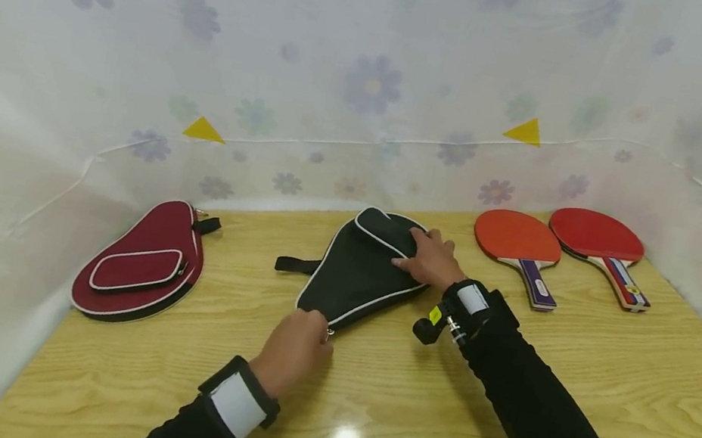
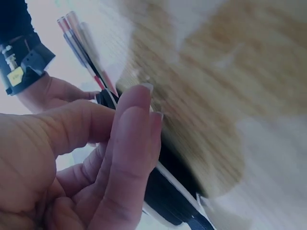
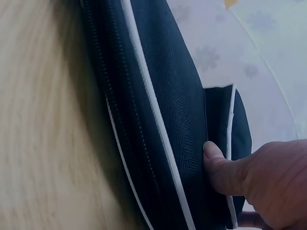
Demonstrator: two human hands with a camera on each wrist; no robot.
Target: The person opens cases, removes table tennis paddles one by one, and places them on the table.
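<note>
A black paddle case with white piping lies at the middle of the table, narrow end toward me. At that end my left hand pinches the zipper pull, whose metal shows beside the fingers; in the left wrist view the thumb and fingertips meet and hide most of it. My right hand grips the wide end around the raised pocket. Its thumb presses on the case's face by the pocket in the right wrist view. Along the case's side runs the zipper.
A maroon paddle case with a small zipped pocket lies at the left. Two table tennis paddles, an orange-red one and a red one, lie at the back right. A flowered plastic sheet rises behind the wooden table.
</note>
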